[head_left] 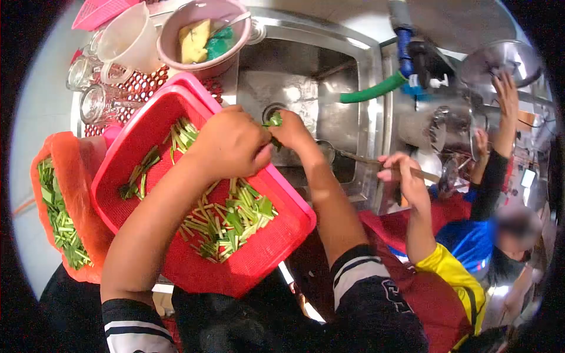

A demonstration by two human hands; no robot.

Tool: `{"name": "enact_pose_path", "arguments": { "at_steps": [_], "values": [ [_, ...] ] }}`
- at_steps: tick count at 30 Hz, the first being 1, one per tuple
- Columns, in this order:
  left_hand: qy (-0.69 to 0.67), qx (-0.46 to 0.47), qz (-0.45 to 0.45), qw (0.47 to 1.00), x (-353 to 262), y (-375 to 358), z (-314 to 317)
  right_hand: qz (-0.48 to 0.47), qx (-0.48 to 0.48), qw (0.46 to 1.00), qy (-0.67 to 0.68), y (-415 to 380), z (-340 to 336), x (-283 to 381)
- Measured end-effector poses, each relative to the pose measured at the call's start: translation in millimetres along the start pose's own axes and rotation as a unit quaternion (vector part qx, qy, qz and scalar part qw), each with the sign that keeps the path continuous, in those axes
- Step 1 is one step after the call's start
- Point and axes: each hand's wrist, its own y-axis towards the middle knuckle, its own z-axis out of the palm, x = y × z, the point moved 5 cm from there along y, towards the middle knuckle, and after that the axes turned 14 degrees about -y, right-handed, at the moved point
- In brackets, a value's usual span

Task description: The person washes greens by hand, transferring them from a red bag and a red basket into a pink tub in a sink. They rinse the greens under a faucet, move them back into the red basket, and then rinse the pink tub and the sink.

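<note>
My right hand (291, 130) is closed on a few leafy greens (274, 122) above the near edge of the sink. Right beside it, my left hand (234, 143) is curled into a fist against the same greens, and most of what lies inside its fingers is hidden. Under my left forearm a red plastic basket (176, 267) sits tilted, a pink rim showing at its edge. Cut green stems and leaves (235, 223) lie in it in loose clumps. To the left, an orange-red plastic bag (56, 150) gapes around more cut greens (62, 217).
A metal sink (335, 65) lies ahead, with a green hose (374, 89) over it. A pink bowl (170, 50) holds a sponge, near a clear pitcher (120, 41) and glass mugs (97, 106). At right, a co-worker's hand (406, 173) grips a long-handled ladle (365, 160); other people stand beyond.
</note>
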Motion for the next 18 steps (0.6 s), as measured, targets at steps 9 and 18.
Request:
{"name": "enact_pose_path", "arguments": {
  "at_steps": [9, 18],
  "values": [
    [0.014, -0.003, 0.004, 1.000, -6, -7, -4, 0.138, -0.168, 0.960, -0.178, -101, -88, -66],
    [0.016, -0.016, 0.010, 1.000, -7, -7, -1, 0.113, -0.194, 0.955, -0.196, -105, -88, -75]
  ]
}}
